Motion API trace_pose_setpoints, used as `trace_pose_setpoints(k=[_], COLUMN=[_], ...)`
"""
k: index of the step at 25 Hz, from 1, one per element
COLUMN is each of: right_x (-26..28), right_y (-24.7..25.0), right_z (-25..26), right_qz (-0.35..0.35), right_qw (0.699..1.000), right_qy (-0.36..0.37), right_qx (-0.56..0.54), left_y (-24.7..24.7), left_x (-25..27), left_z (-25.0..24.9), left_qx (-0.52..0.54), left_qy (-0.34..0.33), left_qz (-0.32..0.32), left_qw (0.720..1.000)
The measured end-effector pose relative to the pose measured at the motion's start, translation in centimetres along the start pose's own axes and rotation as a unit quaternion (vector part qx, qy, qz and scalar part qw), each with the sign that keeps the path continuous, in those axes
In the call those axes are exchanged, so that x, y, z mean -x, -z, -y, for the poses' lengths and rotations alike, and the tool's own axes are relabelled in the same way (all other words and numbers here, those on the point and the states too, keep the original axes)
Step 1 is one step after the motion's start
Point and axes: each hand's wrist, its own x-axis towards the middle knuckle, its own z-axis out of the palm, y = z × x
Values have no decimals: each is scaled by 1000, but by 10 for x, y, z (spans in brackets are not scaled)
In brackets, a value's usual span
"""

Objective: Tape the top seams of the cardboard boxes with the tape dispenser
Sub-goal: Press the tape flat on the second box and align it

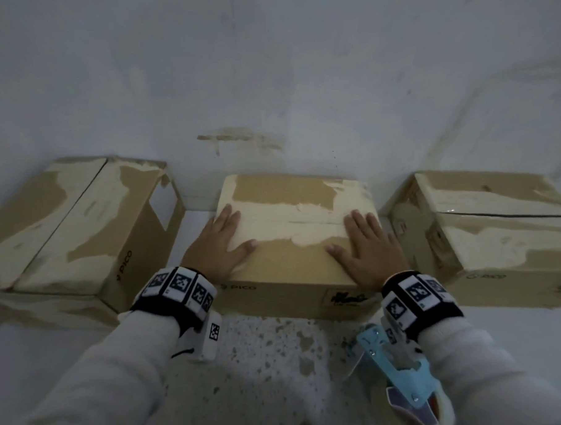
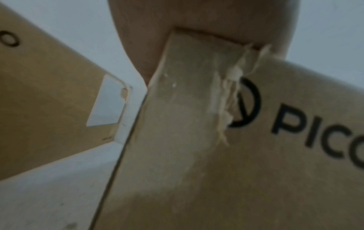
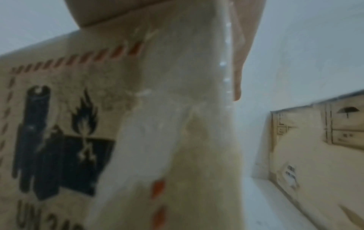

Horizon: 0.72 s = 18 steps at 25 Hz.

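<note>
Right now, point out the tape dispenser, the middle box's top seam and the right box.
tape dispenser (image 1: 400, 372): head view, blue frame.
middle box's top seam (image 1: 305, 223): head view, slit between hands.
right box (image 1: 498, 235): head view, top flap.

We see three boxes in a row against the wall: the left box (image 1: 70, 221), the middle box (image 1: 293, 244) and the right box (image 1: 498, 235). Our left hand (image 1: 222, 243) and right hand (image 1: 367, 250) lie flat on the middle box's top, near its ends. The tape dispenser (image 1: 398, 367) lies before it, under our right wrist.
</note>
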Motion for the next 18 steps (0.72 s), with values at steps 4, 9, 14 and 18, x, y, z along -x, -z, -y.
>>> trace_pose_setpoints(k=[4,9,14,18], right_x=[2,22,38,32], right_y=[5,2,-8,0], right_z=[2,15,-14,-51], right_qz=[-24,-42,-50,-49], right_qw=[998,999,998,998], right_qy=[10,8,-4,-21], right_qx=[-63,19,26,28], left_y=[0,-3,-19,-34], left_x=[1,8,1,-15], left_z=[-2,-12,-39,-75], left_qx=[98,144,128,146], left_qy=[26,97,82,72], left_qz=[-39,-22,-17,-18], left_qw=[994,985,988,987])
